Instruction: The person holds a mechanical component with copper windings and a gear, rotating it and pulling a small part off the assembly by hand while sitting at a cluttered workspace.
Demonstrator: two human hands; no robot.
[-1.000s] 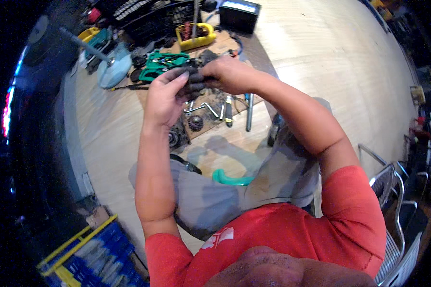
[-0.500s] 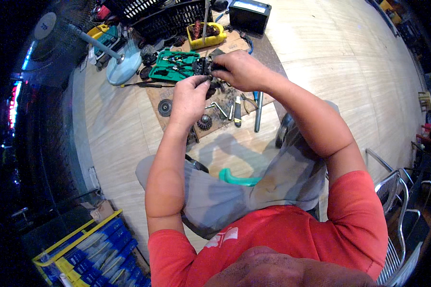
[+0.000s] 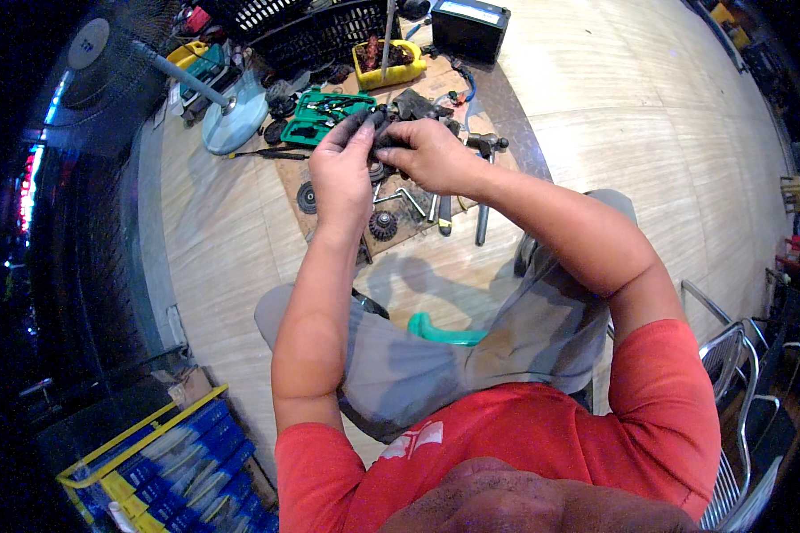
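Head view: left hand (image 3: 342,169) and right hand (image 3: 428,158) meet just right of the green tool case (image 3: 316,118), fingers pinched around a dark part (image 3: 380,133), mostly hidden.
Beyond the case, rightward, a black battery (image 3: 469,32) bears a pale label, too small to read; a gear (image 3: 383,226) lies nearer.

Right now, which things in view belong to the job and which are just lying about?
Likely in the job: left hand, right hand (anything held is unclear), toothed gear, bent metal rod, green tool case.
Likely just lying about: standing fan, metal chair.
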